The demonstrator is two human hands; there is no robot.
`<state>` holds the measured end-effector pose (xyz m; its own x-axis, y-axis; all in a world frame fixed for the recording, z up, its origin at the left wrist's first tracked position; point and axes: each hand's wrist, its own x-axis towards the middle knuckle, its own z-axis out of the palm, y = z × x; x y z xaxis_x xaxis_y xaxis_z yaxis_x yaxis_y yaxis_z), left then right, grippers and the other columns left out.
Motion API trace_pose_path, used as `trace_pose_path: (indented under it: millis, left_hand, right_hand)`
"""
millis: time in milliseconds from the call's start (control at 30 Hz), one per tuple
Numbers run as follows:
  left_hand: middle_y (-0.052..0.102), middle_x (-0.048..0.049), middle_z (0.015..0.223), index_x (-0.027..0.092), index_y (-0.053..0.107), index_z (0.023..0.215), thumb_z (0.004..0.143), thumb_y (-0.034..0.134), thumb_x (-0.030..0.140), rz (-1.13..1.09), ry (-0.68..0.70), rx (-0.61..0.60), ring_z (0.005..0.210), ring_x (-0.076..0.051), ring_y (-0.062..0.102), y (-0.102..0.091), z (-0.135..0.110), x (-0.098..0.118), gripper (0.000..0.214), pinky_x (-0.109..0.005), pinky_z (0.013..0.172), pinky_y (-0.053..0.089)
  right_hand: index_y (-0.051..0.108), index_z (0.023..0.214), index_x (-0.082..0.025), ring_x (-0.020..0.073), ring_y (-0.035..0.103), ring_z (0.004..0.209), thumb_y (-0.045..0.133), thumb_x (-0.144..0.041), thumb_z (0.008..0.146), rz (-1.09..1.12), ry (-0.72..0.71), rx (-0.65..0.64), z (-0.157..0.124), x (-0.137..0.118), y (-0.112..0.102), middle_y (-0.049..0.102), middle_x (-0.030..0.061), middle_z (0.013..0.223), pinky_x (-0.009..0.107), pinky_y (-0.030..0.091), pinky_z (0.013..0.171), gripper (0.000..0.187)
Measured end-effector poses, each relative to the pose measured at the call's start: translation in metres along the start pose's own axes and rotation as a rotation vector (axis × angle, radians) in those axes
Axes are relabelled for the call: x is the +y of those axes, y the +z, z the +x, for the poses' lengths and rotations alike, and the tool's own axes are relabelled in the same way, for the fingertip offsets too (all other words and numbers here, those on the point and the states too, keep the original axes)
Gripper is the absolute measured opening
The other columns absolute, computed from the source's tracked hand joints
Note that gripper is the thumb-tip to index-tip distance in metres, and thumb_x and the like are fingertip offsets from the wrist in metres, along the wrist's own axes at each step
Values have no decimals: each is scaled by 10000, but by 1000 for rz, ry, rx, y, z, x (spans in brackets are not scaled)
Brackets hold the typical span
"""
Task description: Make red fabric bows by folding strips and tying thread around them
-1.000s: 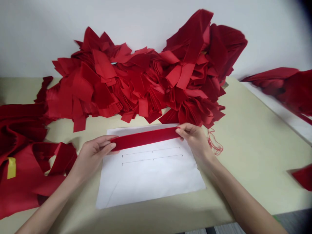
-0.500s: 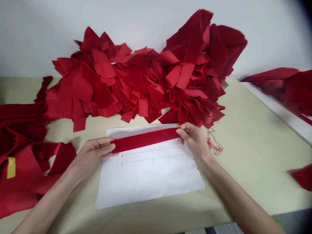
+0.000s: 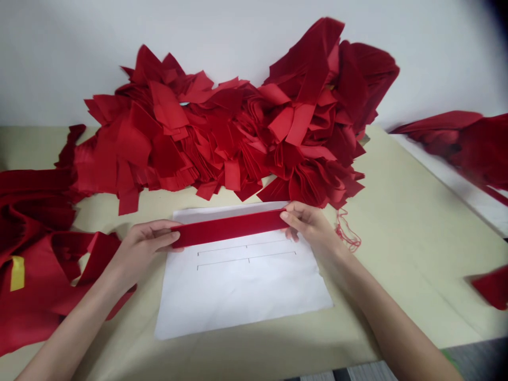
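Just now, the deep red velvety strip (image 3: 230,227) has shifted a little to the left over the white sheet (image 3: 242,301), and both hands have gone with it. Its left end reaches past the left ticks of the two ruled lines (image 3: 246,260), and the lower fingers of the right hand (image 3: 311,227) now cover the right end of the upper line. I take this as a small adjustment of position: the strip lies above the lines in the view, along the far part of the sheet, and neither end has been let go.

The left hand (image 3: 143,243) is nearly closed, pinching the left end with the thumb in front and the fingers behind. The right hand grips the other end between thumb and forefinger, its remaining fingers loosely curled below.

Between them the strip looks flat, straight and taut, long and narrow with clean edges, its right end a touch higher than its left. A faint line runs along its upper edge near the right; whether that is a fold or a second layer I cannot tell, nor whether the strip touches the sheet. Behind the sheet stands a large heap of red cloth pieces (image 3: 222,121).
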<state>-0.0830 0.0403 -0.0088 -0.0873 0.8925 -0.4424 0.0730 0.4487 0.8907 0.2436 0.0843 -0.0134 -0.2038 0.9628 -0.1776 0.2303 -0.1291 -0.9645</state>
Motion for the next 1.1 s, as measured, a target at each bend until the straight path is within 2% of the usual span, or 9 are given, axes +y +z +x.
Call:
trace_pose_path:
  millis: [100,300,567,667,767,867,933,1033,1100]
  left_hand:
    - [698,-24,739,160,728,898,645,765,271,-19,-9,0,702,-175,666,-1,2,-3,278,-284,674,589]
    - [680,14,684,173,723,912,668,762,263,-7,-35,-9,648,-128,655,0,2,-7,263,-219,657,573]
    - [701,13,707,149,728,770,627,788,190,-210,37,69,617,-118,645,-17,4,6,160,-202,584,583]
    - [711,7,715,148,729,797,622,798,195,-190,40,57,621,-111,641,-26,3,9,194,-181,570,573]
    - [719,6,726,161,723,821,619,805,224,-147,57,63,629,-123,652,-30,-5,14,227,-190,553,569]
    - [720,16,717,181,707,877,671,775,272,-36,87,28,630,-122,660,-18,-19,24,235,-205,602,571]
    - [716,22,698,187,693,892,692,759,296,86,102,-19,610,-109,664,-1,-29,33,237,-195,628,562]
    - [687,33,640,192,679,895,690,750,293,149,160,-162,544,-109,643,29,-38,47,240,-195,555,543]
    - [677,28,632,184,670,861,688,744,300,147,228,-243,515,-103,612,45,-39,54,221,-192,519,522]
  right_hand:
    - [517,718,-170,85,491,394,662,-494,752,29,24,4,-1,0,1,561,-30,487,210,369,396,356]
    - [505,680,-174,60,448,378,666,-428,768,40,20,136,-4,2,9,527,-48,477,181,304,364,313]
    - [517,766,-174,88,519,451,663,-490,742,111,61,-39,-6,-1,20,570,-30,543,213,412,436,349]
    - [522,820,-175,98,511,430,601,-484,796,-57,46,-88,-5,2,20,549,-38,538,219,399,403,320]
    - [565,999,-168,103,506,438,523,-416,871,-386,-58,-41,-6,-3,19,544,-42,541,246,444,474,282]
    - [590,1005,-174,107,552,530,498,-384,898,-479,-198,4,-15,-25,27,582,-16,631,258,489,572,254]
    - [582,1005,-184,115,597,641,548,-372,876,-366,-282,-105,-24,-45,41,610,-2,727,248,515,627,231]
    - [501,1160,-218,146,614,818,749,-392,703,-288,-381,-267,-35,-70,65,630,17,928,266,538,716,548]
    - [467,1217,-251,148,607,836,752,-354,710,-320,-399,-313,-38,-78,77,630,18,1003,300,536,767,590]
